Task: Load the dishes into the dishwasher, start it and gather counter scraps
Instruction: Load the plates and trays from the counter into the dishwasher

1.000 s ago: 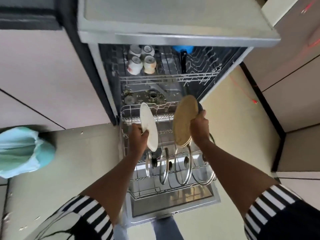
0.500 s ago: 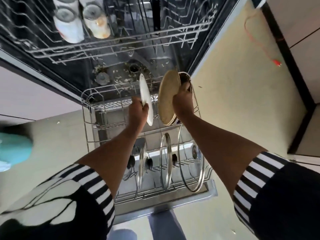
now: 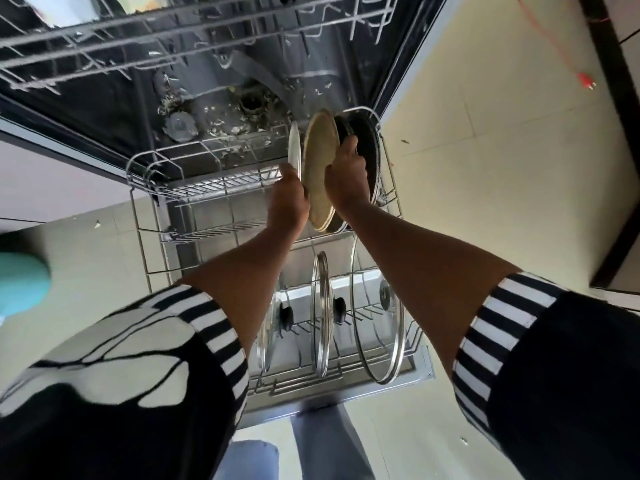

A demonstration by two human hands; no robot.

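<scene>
Bottom of frame: striped sleeves, both forearms reaching up-frame over the pulled-out lower rack (image 3: 142, 216).

Near end of rack, lower centre: three glass pot lids (image 3: 322, 313) standing on edge in the tines, knobs facing right, well apart from the hands.

Centre frame: left hand (image 3: 289, 199) pinched on the lower rim of a white plate (image 3: 294, 147), plate held on edge, nearly upright. Right hand (image 3: 346, 174) clamped on a tan plate (image 3: 320, 168), fingers wrapped over its right rim, plate also on edge and just beside the white one. Behind the tan plate, a dark round dish (image 3: 363, 147) sits at the rack's far right corner; whether the right hand also touches it cannot be told.

Both plates are at the far right end of the rack, over the tine rows, not yet clearly seated.

Far, upper frame: dishwasher tub floor (image 3: 221, 109) strewn with food debris around the filter; upper rack (image 3: 173, 32) above it.

Risk, judged: the plates are close enough to knock together on lowering. A rim missing its tine slot would let a plate tip against the dark dish. The debris could clog the filter once started.
</scene>
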